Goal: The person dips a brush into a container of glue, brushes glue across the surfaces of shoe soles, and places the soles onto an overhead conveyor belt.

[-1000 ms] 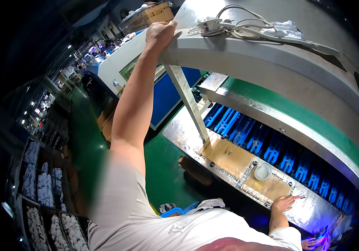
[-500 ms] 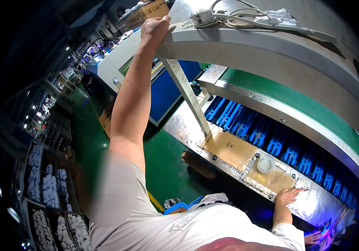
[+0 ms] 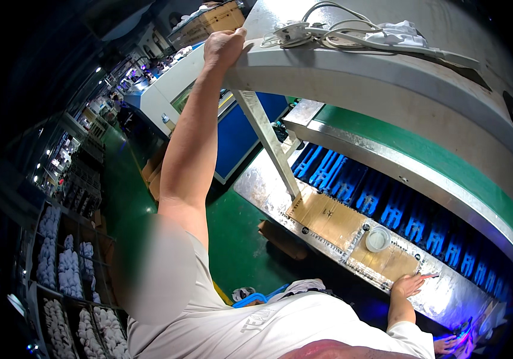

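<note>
Left hand (image 3: 225, 49) up at the machine cover (image 3: 358, 75), right hand (image 3: 408, 286) down at the counter (image 3: 445, 299)

Left arm raised. Left hand at the near left corner of the pale machine cover, touching its edge. Fingers curled in there; cannot tell how tightly they close on it.

Right hand low, on the metal counter just beside the edge of the cardboard (image 3: 322, 210). Fingers stretched out rather than bunched. A thin red item (image 3: 429, 276) lies at the fingertips, over the bare metal to the right of the cardboard. Too small to name its kind; cannot tell whether the fingers grip it or only touch it.

Cardboard lies flat along the counter, taped in places. On it, a round clear tub (image 3: 378, 240), between the right hand and the row of blue parts (image 3: 415, 225) behind. Green strip (image 3: 388, 143) runs above the blue parts, under the cover. Slanting metal strut (image 3: 266, 140) comes down near the cardboard's left end.

On top of the cover: coiled pale cords (image 3: 352, 36), white cloth (image 3: 401, 31) beside them.

Lower right, in purple light: another person's hand (image 3: 446, 344).

Far left: rack (image 3: 106, 246) with white bundles (image 3: 71, 269) in its compartments.
</note>
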`<state>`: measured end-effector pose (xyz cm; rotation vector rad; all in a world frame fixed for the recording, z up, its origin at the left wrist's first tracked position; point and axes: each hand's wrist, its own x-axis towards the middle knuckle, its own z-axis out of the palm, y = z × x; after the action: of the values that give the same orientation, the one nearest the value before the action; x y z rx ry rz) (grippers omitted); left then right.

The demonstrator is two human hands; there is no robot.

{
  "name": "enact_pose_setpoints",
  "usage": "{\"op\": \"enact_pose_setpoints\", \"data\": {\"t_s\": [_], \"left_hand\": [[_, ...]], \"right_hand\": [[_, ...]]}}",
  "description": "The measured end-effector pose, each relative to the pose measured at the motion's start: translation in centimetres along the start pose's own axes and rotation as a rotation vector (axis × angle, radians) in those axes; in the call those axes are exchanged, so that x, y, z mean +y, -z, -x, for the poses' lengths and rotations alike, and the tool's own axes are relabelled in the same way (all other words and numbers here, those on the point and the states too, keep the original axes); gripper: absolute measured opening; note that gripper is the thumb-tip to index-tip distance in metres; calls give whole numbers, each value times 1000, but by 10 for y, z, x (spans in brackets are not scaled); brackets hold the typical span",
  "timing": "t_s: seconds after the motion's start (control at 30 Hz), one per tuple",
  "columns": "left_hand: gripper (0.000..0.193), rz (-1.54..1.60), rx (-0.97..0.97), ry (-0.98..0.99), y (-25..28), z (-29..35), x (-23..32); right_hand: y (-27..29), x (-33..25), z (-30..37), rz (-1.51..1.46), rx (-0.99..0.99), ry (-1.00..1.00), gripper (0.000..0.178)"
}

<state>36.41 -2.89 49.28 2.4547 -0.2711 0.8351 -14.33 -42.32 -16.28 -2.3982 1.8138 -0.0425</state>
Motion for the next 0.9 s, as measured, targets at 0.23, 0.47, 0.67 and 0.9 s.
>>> {"op": "enact_pose_setpoints", "data": {"t_s": [0.23, 0.47, 0.67, 0.9], "left_hand": [[49, -20, 17, -6, 4, 4, 3], [48, 11, 18, 14, 5, 7, 8], [47, 14, 41, -13, 2, 6, 4], [47, 21, 44, 0, 3, 10, 7]], "right_hand": [[-7, 0, 2, -15, 57, 11, 42], [-15, 0, 1, -2, 86, -3, 42], [-23, 3, -2, 2, 97, -2, 43], [-17, 2, 0, 21, 60, -11, 47]]}}
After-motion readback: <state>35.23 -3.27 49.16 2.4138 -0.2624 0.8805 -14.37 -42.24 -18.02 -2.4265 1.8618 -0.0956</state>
